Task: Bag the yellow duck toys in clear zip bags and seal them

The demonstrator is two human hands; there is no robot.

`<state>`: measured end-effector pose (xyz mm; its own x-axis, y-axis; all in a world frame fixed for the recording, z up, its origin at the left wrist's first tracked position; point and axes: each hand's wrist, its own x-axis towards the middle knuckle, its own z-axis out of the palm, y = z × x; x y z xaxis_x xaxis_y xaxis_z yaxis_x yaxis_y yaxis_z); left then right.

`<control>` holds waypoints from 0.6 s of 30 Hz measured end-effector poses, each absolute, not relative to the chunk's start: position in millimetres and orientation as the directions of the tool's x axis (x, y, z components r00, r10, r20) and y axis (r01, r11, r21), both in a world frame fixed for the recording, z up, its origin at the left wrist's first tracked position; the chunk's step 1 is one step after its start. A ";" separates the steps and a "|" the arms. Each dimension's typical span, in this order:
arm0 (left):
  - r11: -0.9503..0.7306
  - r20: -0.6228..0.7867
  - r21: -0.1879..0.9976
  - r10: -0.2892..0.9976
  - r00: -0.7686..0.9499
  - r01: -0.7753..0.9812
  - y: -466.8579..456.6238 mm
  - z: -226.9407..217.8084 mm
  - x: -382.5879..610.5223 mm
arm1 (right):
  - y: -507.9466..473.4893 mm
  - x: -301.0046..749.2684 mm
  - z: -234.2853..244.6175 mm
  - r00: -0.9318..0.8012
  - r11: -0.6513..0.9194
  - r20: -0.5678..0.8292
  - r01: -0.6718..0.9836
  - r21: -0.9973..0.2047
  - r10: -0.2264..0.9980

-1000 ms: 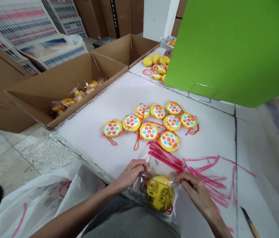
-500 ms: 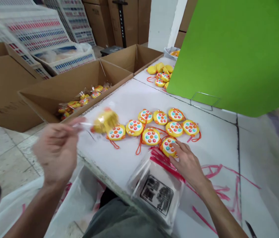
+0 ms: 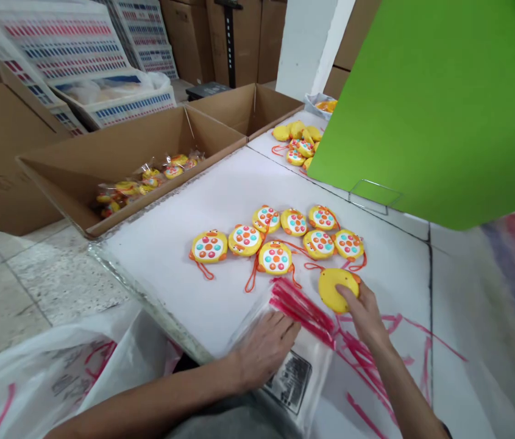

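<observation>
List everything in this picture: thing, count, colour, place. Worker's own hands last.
Table: one, white, centre.
Face-up toys: eight, yellow with white fronts, mid-table.
Toy pile: several, mostly yellow, table's far end.
Open boxes: two, brown, left of table.
Bagged toys: several, yellow, in nearer open box.
Other boxes: several, brown, left and back.
Crates: several, white, upper left.
Platform: one, black, back.
Pillar: one, white, back.
Board: one, green, upper right.
Wire frame: one, silver, board's lower edge.
Plastic bags: stack, clear, pink-topped, near edge.
Strips: many, pink, right of the stack.
Floor bag: one, white, lower left.
Face-down toy: one, yellow, beside the plastic bags.
Left hand: one, on the plastic bags.
Right hand: one, gripping the face-down toy.
</observation>
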<state>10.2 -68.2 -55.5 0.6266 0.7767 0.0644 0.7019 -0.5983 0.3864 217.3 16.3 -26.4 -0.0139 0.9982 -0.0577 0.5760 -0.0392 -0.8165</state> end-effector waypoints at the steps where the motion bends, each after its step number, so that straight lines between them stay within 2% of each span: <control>1: -0.605 0.059 0.380 0.770 0.635 0.699 -67.9 -56.1 8.6 | 10.2 218.5 -24.7 0.023 -0.077 -0.076 0.518 -0.852 0.997; 4: -0.608 0.041 0.357 0.768 0.639 0.709 -67.4 -56.0 8.8 | -10.8 213.3 -13.5 0.098 -0.156 -0.130 0.342 -0.927 0.987; 7: -0.610 0.057 0.345 0.773 0.632 0.714 -65.6 -53.1 12.2 | -31.3 206.1 2.1 0.087 -0.209 -0.195 0.210 -0.955 0.977; 8: -0.605 0.054 0.356 0.774 0.630 0.712 -64.7 -51.8 12.4 | -38.0 204.9 6.2 0.070 -0.209 -0.198 0.216 -0.954 0.978; 10: -0.559 0.027 0.422 0.794 0.607 0.713 -63.4 -49.3 10.8 | -51.8 204.7 10.8 0.022 -0.167 -0.170 0.328 -0.930 0.985; 14: -0.375 -0.007 0.648 0.868 0.497 0.663 -63.6 -47.5 3.3 | -79.4 205.9 8.2 -0.096 -0.034 -0.110 0.578 -0.815 0.989; 16: -0.362 0.021 0.702 0.871 0.490 0.613 -64.1 -48.2 0.9 | -90.4 205.0 5.4 -0.124 -0.004 -0.100 0.608 -0.794 0.987; 18: -0.392 0.039 0.703 0.854 0.519 0.593 -63.4 -49.5 0.3 | -97.8 203.4 4.1 -0.125 -0.044 -0.135 0.551 -0.833 0.983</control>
<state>0.3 -63.4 -49.5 0.5190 0.8539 0.0386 0.5928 -0.3922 0.7034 203.4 -97.8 4.1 -0.1250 0.9830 -0.1345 0.5512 -0.0439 -0.8332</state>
